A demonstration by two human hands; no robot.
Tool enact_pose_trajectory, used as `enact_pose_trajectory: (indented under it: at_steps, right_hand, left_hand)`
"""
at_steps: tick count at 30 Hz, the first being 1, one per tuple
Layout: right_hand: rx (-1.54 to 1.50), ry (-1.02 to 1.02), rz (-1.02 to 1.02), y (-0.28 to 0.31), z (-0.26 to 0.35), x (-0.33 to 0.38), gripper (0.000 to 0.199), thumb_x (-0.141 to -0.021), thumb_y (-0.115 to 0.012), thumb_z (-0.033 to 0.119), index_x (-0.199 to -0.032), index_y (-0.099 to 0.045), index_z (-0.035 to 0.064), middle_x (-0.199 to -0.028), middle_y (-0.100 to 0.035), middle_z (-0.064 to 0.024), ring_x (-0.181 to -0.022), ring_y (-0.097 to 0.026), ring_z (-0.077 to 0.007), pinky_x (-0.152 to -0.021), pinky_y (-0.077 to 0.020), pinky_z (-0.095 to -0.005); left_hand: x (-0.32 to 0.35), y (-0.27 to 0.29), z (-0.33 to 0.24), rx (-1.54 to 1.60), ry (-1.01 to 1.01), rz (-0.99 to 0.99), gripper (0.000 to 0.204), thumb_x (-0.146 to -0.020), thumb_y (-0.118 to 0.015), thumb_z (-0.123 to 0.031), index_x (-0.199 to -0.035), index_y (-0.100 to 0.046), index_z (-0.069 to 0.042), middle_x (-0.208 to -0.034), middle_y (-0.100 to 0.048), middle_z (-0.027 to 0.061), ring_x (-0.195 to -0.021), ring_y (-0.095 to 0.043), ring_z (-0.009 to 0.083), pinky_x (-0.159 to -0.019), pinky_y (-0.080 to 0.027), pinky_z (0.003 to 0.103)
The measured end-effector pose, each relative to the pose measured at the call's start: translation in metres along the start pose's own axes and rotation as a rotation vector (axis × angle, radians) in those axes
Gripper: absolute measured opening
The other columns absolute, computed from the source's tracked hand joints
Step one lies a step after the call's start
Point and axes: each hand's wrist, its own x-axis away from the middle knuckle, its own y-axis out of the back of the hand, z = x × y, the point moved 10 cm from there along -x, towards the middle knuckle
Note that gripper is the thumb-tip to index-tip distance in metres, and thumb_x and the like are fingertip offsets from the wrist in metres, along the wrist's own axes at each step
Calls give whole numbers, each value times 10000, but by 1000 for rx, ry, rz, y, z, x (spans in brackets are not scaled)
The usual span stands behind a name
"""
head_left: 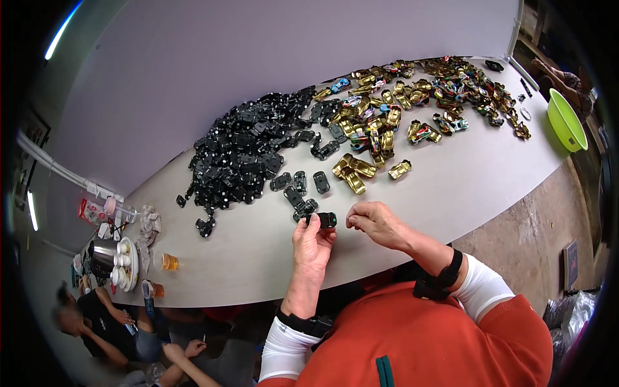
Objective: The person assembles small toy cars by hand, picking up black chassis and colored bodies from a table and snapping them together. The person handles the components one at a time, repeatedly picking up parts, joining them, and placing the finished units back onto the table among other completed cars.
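Note:
My left hand (312,244) is closed around a black toy car chassis (328,220), thumb on top, just above the table near its front edge. To its right, my right hand (376,224) has its thumb and fingertips pressed together, apart from the chassis. Whatever is in that pinch, if anything, is too small to make out. Several loose chassis (321,182) lie beyond my left hand, beside a large heap of black chassis (235,151). Shiny gold toy car bodies (400,169) lie beyond my right hand, some with coloured panels (420,133).
A grey partition (290,45) runs along the table's back. At the far right stands a green basin (566,122). On the left are cups of amber drink (169,262), a tray of white cups (133,264) and a crumpled cloth (150,226). People sit at the lower left.

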Motion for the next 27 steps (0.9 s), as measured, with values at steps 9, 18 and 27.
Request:
enact_pose_trajectory:
  at_steps: [9,18,27]
  right_hand:
    - [-395,-175,75,-16,-18,1,166,-869,-507,35,-985,-581,-58,-697,-616,-68,-594,-582,-84,-524,-467,-202]
    - [-292,-106,19,-11,-11,-1,98,-829,-526,-6,-899,-580,-48,-682,-616,-73,-574,-581,-99,-513,-470,-227]
    - [0,-20,-34,-8,-3,-4,94,-825,-505,-8,-891,-570,-19,-659,-569,-20,-570,-521,-68,-513,-433,-214]
  left_hand:
    - [4,-12,-9,-96,-162,81,141,-850,-608,-129,-856,-472,-90,-795,-609,62,-665,-600,165,-537,-509,288]
    - [12,-27,-21,-138,-266,118,165,-846,-611,-107,-836,-450,-71,-775,-585,60,-644,-594,155,-556,-529,282]
    - [33,-38,-41,-430,-577,28,187,-816,-639,-61,-831,-454,-47,-768,-570,50,-622,-558,109,-506,-503,254]
